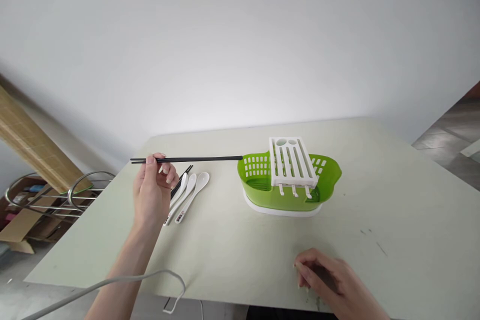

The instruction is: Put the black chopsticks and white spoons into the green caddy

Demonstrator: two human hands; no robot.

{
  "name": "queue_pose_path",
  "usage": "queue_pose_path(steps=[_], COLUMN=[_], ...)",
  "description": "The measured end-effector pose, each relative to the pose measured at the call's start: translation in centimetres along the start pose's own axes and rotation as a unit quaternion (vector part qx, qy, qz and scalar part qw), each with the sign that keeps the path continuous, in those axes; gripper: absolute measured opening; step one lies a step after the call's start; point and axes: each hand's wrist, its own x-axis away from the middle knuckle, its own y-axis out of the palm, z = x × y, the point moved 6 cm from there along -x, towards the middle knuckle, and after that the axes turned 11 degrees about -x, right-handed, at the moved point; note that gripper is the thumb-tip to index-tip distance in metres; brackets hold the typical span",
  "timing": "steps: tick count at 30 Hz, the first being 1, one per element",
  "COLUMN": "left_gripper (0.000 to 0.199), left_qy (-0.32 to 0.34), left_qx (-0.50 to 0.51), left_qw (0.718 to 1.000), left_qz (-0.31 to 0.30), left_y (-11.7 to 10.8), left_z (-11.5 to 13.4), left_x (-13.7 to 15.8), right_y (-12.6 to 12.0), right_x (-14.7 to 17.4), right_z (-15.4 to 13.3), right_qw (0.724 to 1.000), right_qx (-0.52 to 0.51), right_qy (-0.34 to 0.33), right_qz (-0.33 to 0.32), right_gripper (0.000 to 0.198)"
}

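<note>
While the right hand [330,280] is hanging around the lower right of the frame, left hand [152,187]: pinching, thumb and fingers clamping on the held chopsticks, left of centre.
Held chopsticks [202,159]: black pair, running roughly level across mid-frame, thin tips pointing left, thick ends reaching the green basket's left rim; can't tell if they're touching it.
Right hand grip: fingers curling in, thumb tip meeting index tip; can't tell from where I'm standing if it's touching the table [232,260].
Green basket [270,199]: sitting right of centre on a white base [281,211].
White slotted rack [294,160]: lying across the basket top, its hooks [295,191] sticking out at the near edge.
White spoons [192,195]: three, lying left of centre, bowls pointing away, just beside the left hand.
Other black chopsticks [189,168]: lying beside the spoons, partly hiding behind them and the hand.
Grey cable [75,295]: looping across the lower left, passing in front of the left forearm.
</note>
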Motion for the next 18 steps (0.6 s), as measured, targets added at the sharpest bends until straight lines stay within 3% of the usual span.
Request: queue_pose_path(steps=[5,12,15,18], left_gripper=[0.028,0.038,0.038,0.036], left_qy=[0.014,0.032,0.047,0.066], left_qx=[-0.032,-0.120,-0.106,-0.088], left_qw=[0.999,0.985,0.988,0.993], left_qz=[0.029,-0.116,-0.098,-0.050], left_y=[-0.4,3.6,4.0,2.9], left_z=[-1.0,-1.0,-0.1,0.4], left_x=[-0.6,-0.6,-1.2,-2.0], right_y=[0.0,0.0,-0.1,0.0], right_x=[0.0,0.0,0.0,0.0], right_z=[0.2,0.1,0.1,0.2], right_qw=[1.000,1.000,1.000,1.000], right_qx=[-0.002,-0.001,-0.009,-0.009], right_qy=[-0.006,-0.003,-0.009,-0.015], right_qz=[0.005,0.003,0.012,0.005], right_gripper=[0.042,0.041,0.039,0.039])
